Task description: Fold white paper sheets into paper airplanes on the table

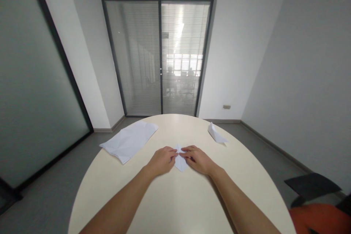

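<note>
On the round, cream-coloured counter (175, 204), a small, pointed, folded white paper (181, 164) is touched by the left hand (163, 161) and right hand (199, 159); whether either grip is pinched cannot be told. Edges are best aligned before being creased.

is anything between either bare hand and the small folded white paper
Nothing visible: the left hand and right hand both touch the small folded white paper. The large creased white sheet lies apart, farther left.
</note>
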Motion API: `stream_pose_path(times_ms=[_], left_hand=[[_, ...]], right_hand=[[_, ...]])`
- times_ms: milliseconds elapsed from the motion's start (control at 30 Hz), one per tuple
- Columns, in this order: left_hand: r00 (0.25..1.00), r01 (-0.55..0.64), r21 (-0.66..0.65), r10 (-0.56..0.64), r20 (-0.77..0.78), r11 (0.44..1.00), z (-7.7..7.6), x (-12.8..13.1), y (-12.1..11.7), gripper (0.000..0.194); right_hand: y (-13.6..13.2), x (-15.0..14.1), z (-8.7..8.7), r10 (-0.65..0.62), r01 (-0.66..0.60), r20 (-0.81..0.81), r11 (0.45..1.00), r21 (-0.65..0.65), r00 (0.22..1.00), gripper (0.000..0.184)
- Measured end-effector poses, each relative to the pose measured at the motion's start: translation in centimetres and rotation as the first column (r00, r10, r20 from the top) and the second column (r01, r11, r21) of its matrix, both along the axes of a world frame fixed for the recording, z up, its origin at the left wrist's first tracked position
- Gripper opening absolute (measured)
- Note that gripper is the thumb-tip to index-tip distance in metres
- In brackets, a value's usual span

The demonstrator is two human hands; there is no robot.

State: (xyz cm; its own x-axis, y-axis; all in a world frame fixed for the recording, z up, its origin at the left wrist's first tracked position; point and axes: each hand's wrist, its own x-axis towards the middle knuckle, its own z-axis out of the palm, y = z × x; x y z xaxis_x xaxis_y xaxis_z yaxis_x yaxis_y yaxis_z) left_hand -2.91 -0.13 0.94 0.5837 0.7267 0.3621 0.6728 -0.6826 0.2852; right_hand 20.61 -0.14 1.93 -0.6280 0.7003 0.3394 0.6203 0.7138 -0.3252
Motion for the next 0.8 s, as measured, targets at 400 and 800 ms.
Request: stream_pose_path(times_ms=[400, 800], left_hand=[[0.999, -0.019, 0.039, 0.02, -0.028, 0.999, -0.4, 0.0, 0.2, 0.032], [0.998, 0.052, 0.079, -0.049, -0.04, 0.996, -0.2, -0.2, 0.0, 0.032]], right_hand=[[0.1, 0.0, 0.1, 0.073, -0.073, -0.002, 0.997, 0.027, 0.997, 0.033], [0.5, 2.0, 0.5, -0.131, 0.134, 0.054, 0.99, -0.042, 0.99, 0.032]])
